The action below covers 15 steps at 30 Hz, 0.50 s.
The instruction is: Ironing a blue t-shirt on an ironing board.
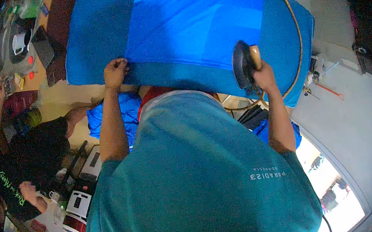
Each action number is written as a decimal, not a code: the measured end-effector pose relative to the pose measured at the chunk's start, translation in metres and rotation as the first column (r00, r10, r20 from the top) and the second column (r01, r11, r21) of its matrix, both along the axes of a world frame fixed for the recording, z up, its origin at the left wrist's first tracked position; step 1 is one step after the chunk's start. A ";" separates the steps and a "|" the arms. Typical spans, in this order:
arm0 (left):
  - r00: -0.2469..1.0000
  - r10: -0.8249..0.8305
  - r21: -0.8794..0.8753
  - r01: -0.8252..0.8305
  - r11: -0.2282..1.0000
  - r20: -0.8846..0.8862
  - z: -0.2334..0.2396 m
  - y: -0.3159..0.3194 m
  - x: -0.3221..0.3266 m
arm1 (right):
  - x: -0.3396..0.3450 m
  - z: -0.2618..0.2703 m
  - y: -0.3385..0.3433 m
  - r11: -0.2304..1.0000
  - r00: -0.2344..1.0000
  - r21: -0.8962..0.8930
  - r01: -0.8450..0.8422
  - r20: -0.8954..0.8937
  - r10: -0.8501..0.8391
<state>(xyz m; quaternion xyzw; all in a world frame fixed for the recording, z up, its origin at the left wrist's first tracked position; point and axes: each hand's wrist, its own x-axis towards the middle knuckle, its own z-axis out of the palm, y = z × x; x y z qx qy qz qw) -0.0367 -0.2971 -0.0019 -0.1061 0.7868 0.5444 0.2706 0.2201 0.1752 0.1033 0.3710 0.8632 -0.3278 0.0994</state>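
Observation:
A bright blue piece of fabric [193, 25] is spread over a darker blue padded ironing surface [101, 33]. At the fabric's near left corner, my left hand [115, 73] has thumb and fingertips pinched on the edge. My right hand [265, 77] grips the light wooden handle of a dark clothes iron [242, 65]. The iron is at the fabric's near right corner, its pointed end away from me. Whether its soleplate touches the cloth cannot be told. A brown cord [297, 31] loops from behind the iron along the right side of the surface.
More blue fabric [129, 105] hangs below the surface by my left forearm, and another blue bundle [261, 129] lies below my right. At left, a person in black [35, 153] stands among counters with a white pot [20, 42] and appliances [79, 203]. A bright doorway [331, 182] is at lower right.

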 end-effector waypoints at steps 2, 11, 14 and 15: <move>0.999 -0.038 0.052 0.039 0.998 -0.012 -0.001 -0.003 -0.003 | -0.024 0.002 -0.014 0.987 0.983 -0.021 -0.158 0.094 0.159; 1.000 0.011 0.082 -0.009 0.997 -0.025 0.003 0.000 -0.002 | -0.057 -0.004 -0.069 0.945 0.940 -0.018 -0.328 0.093 0.328; 0.999 -0.047 0.058 0.047 0.997 -0.006 0.007 -0.002 -0.003 | -0.066 -0.015 -0.077 0.909 0.904 -0.024 -0.416 0.099 0.416; 1.000 -0.023 0.064 0.023 0.998 0.000 0.004 -0.003 -0.003 | -0.076 -0.011 -0.084 0.883 0.879 -0.039 -0.467 0.092 0.469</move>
